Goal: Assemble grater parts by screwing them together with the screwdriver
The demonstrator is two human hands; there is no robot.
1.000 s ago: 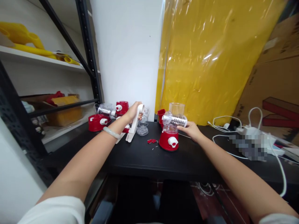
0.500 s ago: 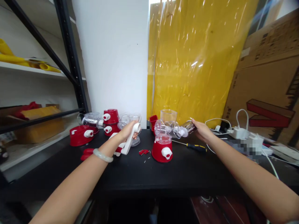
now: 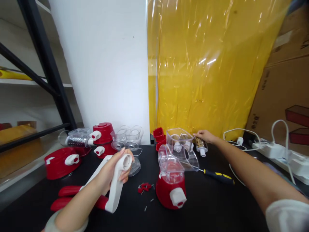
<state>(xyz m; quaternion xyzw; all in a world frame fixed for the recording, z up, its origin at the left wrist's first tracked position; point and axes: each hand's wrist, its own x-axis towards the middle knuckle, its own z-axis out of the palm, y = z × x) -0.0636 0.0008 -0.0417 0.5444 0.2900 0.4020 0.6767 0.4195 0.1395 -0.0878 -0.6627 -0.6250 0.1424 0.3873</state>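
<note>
My left hand [image 3: 120,167] is closed round a white crank handle [image 3: 117,185] with a red grip, held above the table. My right hand [image 3: 205,136] reaches to the back right, its fingers closed at the top of a metal grater drum [image 3: 200,145] whose white shaft end points down toward the front. Between the hands stands a rotary grater with a red base [image 3: 170,190], a white knob [image 3: 178,197] and a clear hopper body [image 3: 172,158]. More drums with white ends show through the hopper from behind.
Red bases [image 3: 103,133], a wide red base [image 3: 61,162] and clear cups [image 3: 127,137] stand at left. Red handles [image 3: 69,190] lie under my left forearm. Small red parts [image 3: 145,187] and screws lie mid-table. A screwdriver [image 3: 218,176] and white chargers [image 3: 272,149] are at right.
The view has moved closer and lower. My right hand has taken the grater drum away from the hopper's side to the table's back right. My left hand keeps the crank handle.
</note>
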